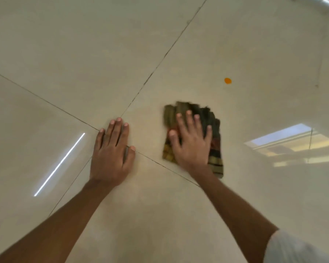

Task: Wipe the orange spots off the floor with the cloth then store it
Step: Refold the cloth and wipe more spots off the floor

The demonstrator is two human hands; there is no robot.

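A folded dark cloth with green, red and yellow stripes lies flat on the beige tiled floor. My right hand presses down on it with fingers spread; the cloth looks blurred. One orange spot sits on the tile beyond the cloth, up and to the right, apart from it. My left hand rests flat on the floor to the left of the cloth, fingers together, holding nothing.
Dark grout lines cross near my left hand. A window reflection shines on the tile at the right and a bright light streak at the left. A pale metal edge shows at the top right corner.
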